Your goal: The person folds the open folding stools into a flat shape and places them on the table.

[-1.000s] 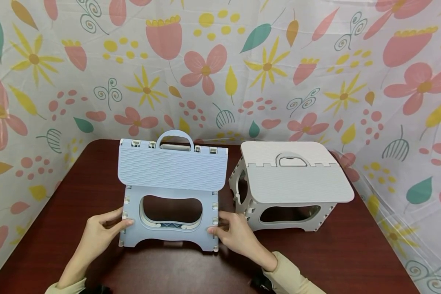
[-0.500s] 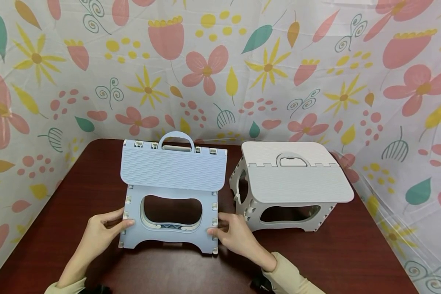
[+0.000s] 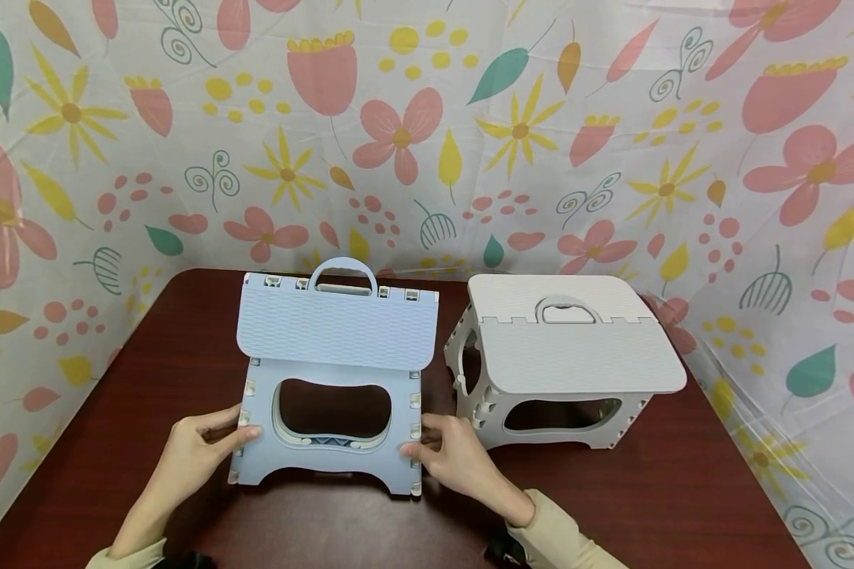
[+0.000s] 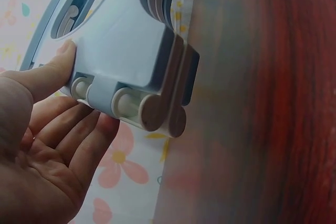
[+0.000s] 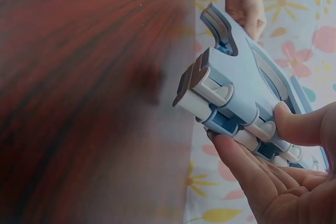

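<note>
A light blue folding step stool stands upright, its legs folded flat and its woven-textured seat panel slanting out at the top. An arched carry handle sticks up from its upper edge. My left hand grips the lower left side, thumb on the front face and fingers behind. On the lower right side my right hand grips it the same way. In the left wrist view the left thumb presses near the oval cutout of the stool. White hinge barrels line the stool's side above the right fingers in the right wrist view.
A white folding stool, unfolded on its legs, stands close to the right of the blue one. Both are on a dark red wood table. A flower-printed cloth hangs behind the table and along both sides.
The blue stool has turned slightly: its upper left corner has shifted right and its top edge sits a little lower. Both hands keep their grip, and the white stool stays put.
</note>
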Available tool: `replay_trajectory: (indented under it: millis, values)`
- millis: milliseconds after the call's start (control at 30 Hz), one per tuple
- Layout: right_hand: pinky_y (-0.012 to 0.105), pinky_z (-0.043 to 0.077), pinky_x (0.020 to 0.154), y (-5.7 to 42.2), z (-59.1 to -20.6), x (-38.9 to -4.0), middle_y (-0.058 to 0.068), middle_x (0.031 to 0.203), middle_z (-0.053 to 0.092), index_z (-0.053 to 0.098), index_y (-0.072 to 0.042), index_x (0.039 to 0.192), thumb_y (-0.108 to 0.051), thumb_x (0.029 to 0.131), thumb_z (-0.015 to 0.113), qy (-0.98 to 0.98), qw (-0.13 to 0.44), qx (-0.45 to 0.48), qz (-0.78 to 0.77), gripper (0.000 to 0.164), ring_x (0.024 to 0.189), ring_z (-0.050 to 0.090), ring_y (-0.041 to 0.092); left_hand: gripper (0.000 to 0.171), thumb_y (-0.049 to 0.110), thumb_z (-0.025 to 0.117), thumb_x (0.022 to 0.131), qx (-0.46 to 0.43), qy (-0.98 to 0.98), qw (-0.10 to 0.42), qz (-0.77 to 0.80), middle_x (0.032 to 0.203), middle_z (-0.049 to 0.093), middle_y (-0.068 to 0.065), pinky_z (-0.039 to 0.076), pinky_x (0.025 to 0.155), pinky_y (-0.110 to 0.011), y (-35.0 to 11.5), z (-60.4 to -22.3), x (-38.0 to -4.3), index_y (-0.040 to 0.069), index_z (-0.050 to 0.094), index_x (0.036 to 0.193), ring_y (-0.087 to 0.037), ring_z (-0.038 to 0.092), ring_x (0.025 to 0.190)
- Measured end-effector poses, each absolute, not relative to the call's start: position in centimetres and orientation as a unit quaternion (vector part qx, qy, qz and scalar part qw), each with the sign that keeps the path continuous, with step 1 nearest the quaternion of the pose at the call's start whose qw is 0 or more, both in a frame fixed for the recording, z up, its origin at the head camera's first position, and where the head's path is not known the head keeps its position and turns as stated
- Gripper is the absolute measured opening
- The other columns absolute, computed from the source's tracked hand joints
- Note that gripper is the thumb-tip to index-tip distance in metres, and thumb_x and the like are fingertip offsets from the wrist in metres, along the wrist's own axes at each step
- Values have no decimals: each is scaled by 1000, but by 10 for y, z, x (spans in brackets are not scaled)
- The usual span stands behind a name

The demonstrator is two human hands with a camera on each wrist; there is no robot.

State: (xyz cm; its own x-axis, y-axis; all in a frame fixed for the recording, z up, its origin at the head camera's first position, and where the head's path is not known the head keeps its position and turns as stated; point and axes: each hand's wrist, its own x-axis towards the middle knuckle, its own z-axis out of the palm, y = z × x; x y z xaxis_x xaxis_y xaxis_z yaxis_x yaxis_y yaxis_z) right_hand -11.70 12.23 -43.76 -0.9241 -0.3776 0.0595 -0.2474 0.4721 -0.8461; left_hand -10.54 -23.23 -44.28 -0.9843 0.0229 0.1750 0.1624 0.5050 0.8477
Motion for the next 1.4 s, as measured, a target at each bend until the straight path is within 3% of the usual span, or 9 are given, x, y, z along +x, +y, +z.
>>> replay_trajectory:
  millis: [100, 267, 333, 933, 1400]
  values:
    - [19, 54, 67, 122, -438, -117, 8, 87, 75, 70, -7, 95, -22, 85, 74, 852, 74, -182, -485, 19, 80, 71, 10, 40, 13, 76, 83, -50, -866, 64, -493, 101, 64, 23, 54, 63, -17, -232, -442, -106, -5, 66, 118, 9, 63, 83]
    - [19, 54, 67, 122, -439, -118, 8, 87, 75, 71, -7, 94, -21, 85, 75, 853, 74, -179, -484, 17, 79, 71, 10, 42, 15, 76, 84, -37, -871, 50, -486, 111, 67, -14, 54, 63, -18, -232, -440, -106, -5, 65, 119, 8, 63, 83]
    - [19, 54, 67, 122, -441, -118, 8, 86, 75, 71, -7, 94, -21, 85, 75, 854, 75, -178, -482, 17, 78, 71, 9, 43, 16, 76, 84, -33, -872, 43, -486, 112, 65, -21, 54, 63, -18, -231, -439, -106, -5, 65, 119, 8, 64, 83]
    - [18, 54, 66, 121, -443, -118, 8, 84, 75, 70, -9, 86, -19, 84, 75, 854, 81, -176, -483, 12, 76, 71, 8, 45, 19, 75, 85, -21, -870, 20, -492, 114, 65, -22, 54, 64, -18, -232, -438, -105, -5, 64, 122, 7, 64, 83]
    - [18, 53, 63, 121, -442, -117, 7, 79, 74, 64, -8, 76, -21, 85, 74, 854, 84, -181, -480, 19, 72, 68, 5, 48, 25, 75, 85, -7, -878, 2, -479, 117, 65, -20, 53, 66, -19, -234, -436, -106, -2, 63, 124, 8, 63, 85]
